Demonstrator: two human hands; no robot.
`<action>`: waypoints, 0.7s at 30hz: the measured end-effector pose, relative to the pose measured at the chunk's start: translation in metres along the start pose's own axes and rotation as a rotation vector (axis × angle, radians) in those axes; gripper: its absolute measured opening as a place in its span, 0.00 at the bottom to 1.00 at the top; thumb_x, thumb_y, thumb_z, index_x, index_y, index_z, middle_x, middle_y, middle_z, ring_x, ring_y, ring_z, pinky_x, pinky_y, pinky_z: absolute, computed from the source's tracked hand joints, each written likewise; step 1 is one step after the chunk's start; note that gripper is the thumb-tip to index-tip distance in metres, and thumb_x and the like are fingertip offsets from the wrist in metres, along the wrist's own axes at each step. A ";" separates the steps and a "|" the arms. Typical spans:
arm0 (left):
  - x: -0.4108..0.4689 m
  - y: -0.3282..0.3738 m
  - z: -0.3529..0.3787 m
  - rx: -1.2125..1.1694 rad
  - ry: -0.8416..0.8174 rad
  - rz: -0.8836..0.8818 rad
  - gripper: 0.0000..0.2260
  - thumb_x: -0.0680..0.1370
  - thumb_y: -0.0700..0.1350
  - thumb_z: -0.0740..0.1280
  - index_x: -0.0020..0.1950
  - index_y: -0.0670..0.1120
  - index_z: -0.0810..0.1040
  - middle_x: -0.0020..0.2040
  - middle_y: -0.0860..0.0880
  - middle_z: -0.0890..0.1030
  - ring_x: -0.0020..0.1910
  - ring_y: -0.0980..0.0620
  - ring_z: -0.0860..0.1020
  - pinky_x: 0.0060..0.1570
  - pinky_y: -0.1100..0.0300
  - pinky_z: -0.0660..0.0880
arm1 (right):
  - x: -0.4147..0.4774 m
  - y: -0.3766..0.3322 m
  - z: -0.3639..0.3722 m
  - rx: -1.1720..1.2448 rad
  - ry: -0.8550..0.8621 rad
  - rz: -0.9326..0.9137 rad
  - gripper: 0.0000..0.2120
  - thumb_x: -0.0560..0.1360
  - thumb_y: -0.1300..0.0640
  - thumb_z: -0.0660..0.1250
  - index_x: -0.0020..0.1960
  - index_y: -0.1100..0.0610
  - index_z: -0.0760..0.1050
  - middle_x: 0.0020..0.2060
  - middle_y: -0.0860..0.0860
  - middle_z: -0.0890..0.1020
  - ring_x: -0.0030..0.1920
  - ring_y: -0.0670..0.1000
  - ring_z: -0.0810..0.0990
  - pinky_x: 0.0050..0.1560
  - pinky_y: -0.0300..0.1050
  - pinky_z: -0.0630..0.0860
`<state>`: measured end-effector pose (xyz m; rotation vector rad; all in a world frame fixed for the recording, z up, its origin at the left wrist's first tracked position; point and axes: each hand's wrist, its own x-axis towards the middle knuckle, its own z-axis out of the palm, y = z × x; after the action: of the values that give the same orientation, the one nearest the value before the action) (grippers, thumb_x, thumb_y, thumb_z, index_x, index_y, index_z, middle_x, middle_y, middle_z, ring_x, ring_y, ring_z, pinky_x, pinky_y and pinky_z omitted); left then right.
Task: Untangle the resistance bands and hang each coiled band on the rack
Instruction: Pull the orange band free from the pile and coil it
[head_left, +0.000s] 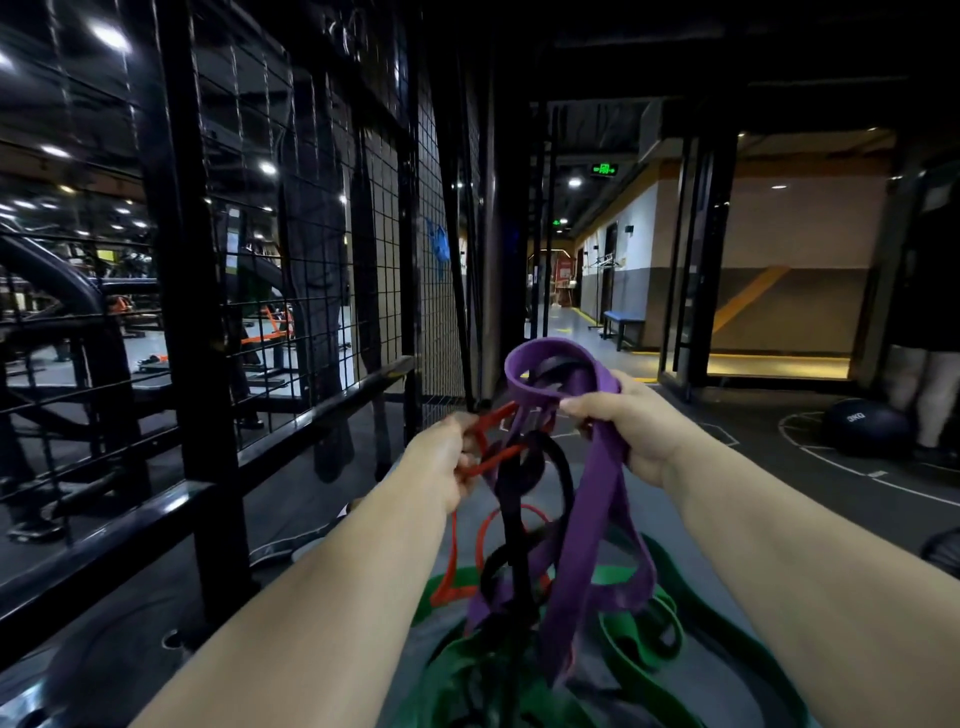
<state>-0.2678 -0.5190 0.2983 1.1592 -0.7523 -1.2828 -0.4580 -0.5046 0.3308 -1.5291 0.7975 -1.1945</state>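
Note:
A tangle of resistance bands hangs between my two hands in front of me. My right hand (631, 423) grips the wide purple band (592, 525), whose top forms a loop above my fingers. My left hand (449, 460) pinches the thin red band (493, 457), which runs down to the lower left. A black band (511, 514) winds through the purple and red ones. Wide green bands (639, 639) lie bunched below the tangle. The black wire-grid rack (322, 249) stands to my left.
A blue item (439, 249) hangs on the grid further along. A dark medicine ball (867, 423) sits on the floor at right, next to a person's legs (930, 395). A blue bench (621, 319) stands down the corridor. Gym machines lie behind the grid.

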 end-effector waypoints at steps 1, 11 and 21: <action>-0.001 0.000 -0.001 0.050 -0.004 -0.006 0.19 0.81 0.44 0.60 0.30 0.47 0.76 0.18 0.55 0.67 0.19 0.58 0.58 0.23 0.67 0.55 | -0.003 -0.003 0.001 0.019 -0.021 -0.038 0.09 0.74 0.71 0.65 0.46 0.58 0.76 0.33 0.51 0.80 0.31 0.46 0.77 0.34 0.36 0.74; 0.000 -0.026 0.004 0.042 -0.136 -0.085 0.18 0.82 0.41 0.57 0.37 0.41 0.82 0.37 0.43 0.80 0.40 0.43 0.79 0.45 0.48 0.78 | -0.012 -0.014 0.013 -0.092 -0.115 -0.080 0.17 0.68 0.75 0.68 0.51 0.59 0.74 0.33 0.51 0.82 0.31 0.46 0.81 0.33 0.38 0.77; -0.003 -0.025 0.009 0.059 -0.033 -0.113 0.16 0.80 0.40 0.55 0.34 0.49 0.74 0.25 0.54 0.70 0.23 0.57 0.61 0.29 0.63 0.55 | -0.021 -0.025 0.015 0.324 -0.005 -0.137 0.13 0.74 0.76 0.58 0.44 0.59 0.70 0.23 0.49 0.77 0.23 0.47 0.78 0.26 0.43 0.78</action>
<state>-0.2850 -0.5159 0.2776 1.2454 -0.7626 -1.3841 -0.4515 -0.4739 0.3482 -1.3334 0.4729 -1.3466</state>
